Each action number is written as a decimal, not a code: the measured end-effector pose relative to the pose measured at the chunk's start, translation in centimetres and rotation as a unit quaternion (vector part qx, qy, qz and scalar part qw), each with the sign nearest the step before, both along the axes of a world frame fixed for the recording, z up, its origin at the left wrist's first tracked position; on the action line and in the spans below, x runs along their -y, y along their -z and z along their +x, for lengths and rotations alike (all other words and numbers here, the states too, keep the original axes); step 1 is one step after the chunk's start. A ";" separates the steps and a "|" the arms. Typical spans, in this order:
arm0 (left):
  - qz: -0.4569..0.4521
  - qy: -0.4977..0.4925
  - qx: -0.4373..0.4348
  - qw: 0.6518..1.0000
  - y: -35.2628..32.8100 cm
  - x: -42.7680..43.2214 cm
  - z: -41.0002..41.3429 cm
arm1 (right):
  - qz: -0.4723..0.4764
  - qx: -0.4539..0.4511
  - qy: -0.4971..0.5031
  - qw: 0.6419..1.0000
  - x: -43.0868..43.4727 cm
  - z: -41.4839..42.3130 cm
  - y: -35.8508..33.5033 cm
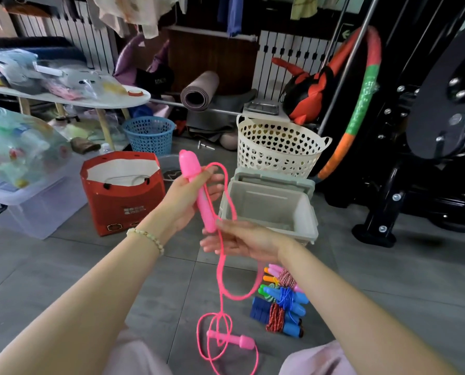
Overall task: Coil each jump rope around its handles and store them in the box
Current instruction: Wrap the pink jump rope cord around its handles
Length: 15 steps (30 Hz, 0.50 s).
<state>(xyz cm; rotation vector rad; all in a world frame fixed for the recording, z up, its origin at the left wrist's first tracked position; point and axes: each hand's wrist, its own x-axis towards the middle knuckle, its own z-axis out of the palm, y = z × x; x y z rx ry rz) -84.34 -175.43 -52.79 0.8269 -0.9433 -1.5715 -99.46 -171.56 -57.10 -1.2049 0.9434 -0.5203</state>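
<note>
Above the floor (pixel 90 266), just in front of the box (pixel 308 217), your left hand (pixel 190 196) grips one pink handle (pixel 198 193) with thumb and fingers curled around its middle. The handle stands nearly upright, its bulbous end on top. From that top end the pink rope (pixel 220 272) arcs out to the right, drops beside the handle and crosses your right hand (pixel 239 239), which sits just below the handle's lower tip. That hand's fingers point left and look almost straight, but they are blurred, so you cannot tell whether they pinch the rope or only carry it. Below your hands the rope hangs down into loose loops on the floor, where the second pink handle (pixel 236 340) lies flat between your knees. The box is open with its lid (pixel 272 178) tipped up behind it, and what shows of its inside holds no rope. Right of the loops, a pile of other ropes (pixel 282 299) with blue, orange and pink handles lies near the box. A red bag (pixel 123 196) stands left of the box, a white basket (pixel 277 150) behind it, and a blue basket (pixel 148 133) farther back.
</note>
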 end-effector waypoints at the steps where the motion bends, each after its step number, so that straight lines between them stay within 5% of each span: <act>1: 0.005 -0.015 -0.014 1.000 0.2 0.3 0.4 | -0.011 -0.060 -0.039 0.997 -0.1 -0.4 0.4; 4: 0.027 -0.030 0.013 0.999 1.5 1.2 1.6 | -0.060 -0.132 -0.027 0.989 0.0 -1.2 1.0; 7: 0.064 0.096 0.101 0.988 3.5 0.7 1.6 | -0.130 -0.009 0.169 0.977 0.8 -0.8 0.0; 11: 0.044 0.286 0.229 0.929 4.8 -1.3 0.4 | -0.185 0.099 0.323 0.923 1.5 -0.6 -1.7; 15: -0.007 0.207 0.205 0.957 3.4 -1.2 -0.4 | -0.133 0.117 0.328 0.928 1.7 -0.4 -1.2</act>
